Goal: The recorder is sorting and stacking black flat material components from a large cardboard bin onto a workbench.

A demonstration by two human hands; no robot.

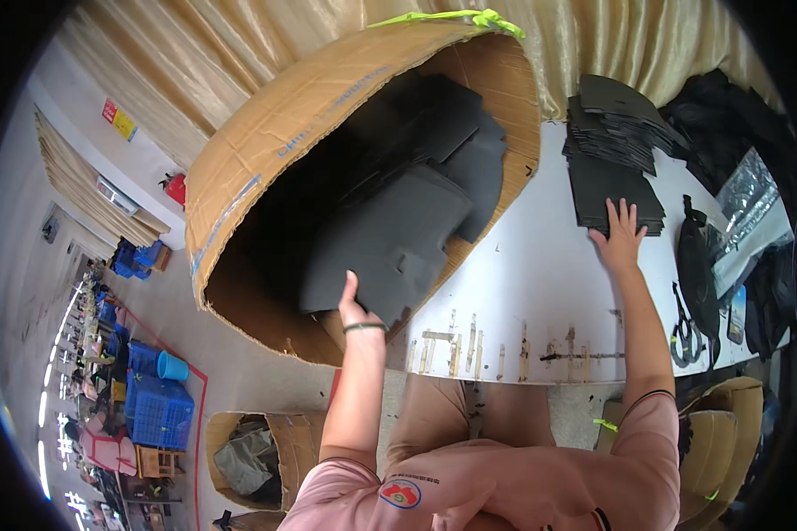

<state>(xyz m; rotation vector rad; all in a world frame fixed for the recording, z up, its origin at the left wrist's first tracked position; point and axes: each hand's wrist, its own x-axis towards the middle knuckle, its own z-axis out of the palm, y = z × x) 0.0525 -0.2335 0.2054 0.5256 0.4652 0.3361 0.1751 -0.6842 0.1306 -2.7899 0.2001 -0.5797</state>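
A large brown cardboard box takes up the left of the scene, its wide mouth turned near, toward the person, which seems to let an arm reach inside without lifting over a wall. In that mouth lies a broad, thin, dark grey flat panel, slanting toward the near right over other dark flat panels deeper in the box. The left hand pinches its near edge, thumb laid on the upper face and the fingers hidden, presumably underneath; a grip at the rim like this probably leaves most of the sheet resting on what lies below it. The right hand is spread, its fingers fanned flat over the near end of a black stack of flat panels, likely to steady or square it (how hard it presses, I cannot tell). That stack sits on the far right part of a white tabletop, low at its near end and heaped higher at the far end, where the edges fan out unevenly. Right of it, black-handled scissors lie near the table edge, apart from the panels and perhaps kept aside so that the middle gives the arms room. A bright yellow-green strip is knotted at the box's far rim.
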